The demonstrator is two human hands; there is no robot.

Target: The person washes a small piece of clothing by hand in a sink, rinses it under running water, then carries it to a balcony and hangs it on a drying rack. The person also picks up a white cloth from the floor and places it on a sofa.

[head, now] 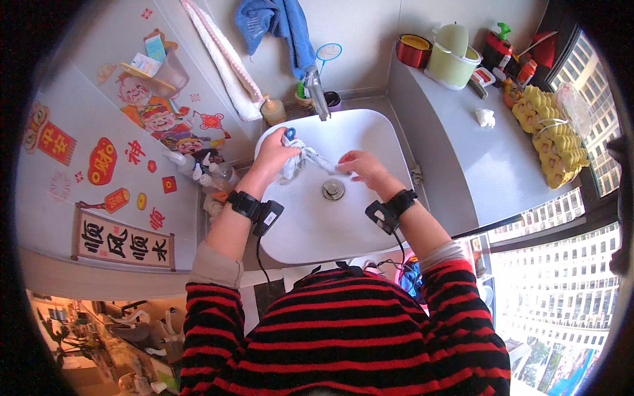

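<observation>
My left hand grips a wet-looking whitish cloth over the left part of a white washbasin. A small blue thing shows at the top of that hand; I cannot tell what it is. One end of the cloth stretches right, to the fingertips of my right hand. Those fingers are curled and slightly blurred, and whether they pinch the cloth is unclear. Below the cloth lies the round metal drain plug. The faucet rises behind the basin's back rim.
Pump bottles stand left of the basin, a soap dispenser behind it. Towels hang at the back wall. The grey ledge at right holds a light-green container, a crumpled tissue and yellow egg trays.
</observation>
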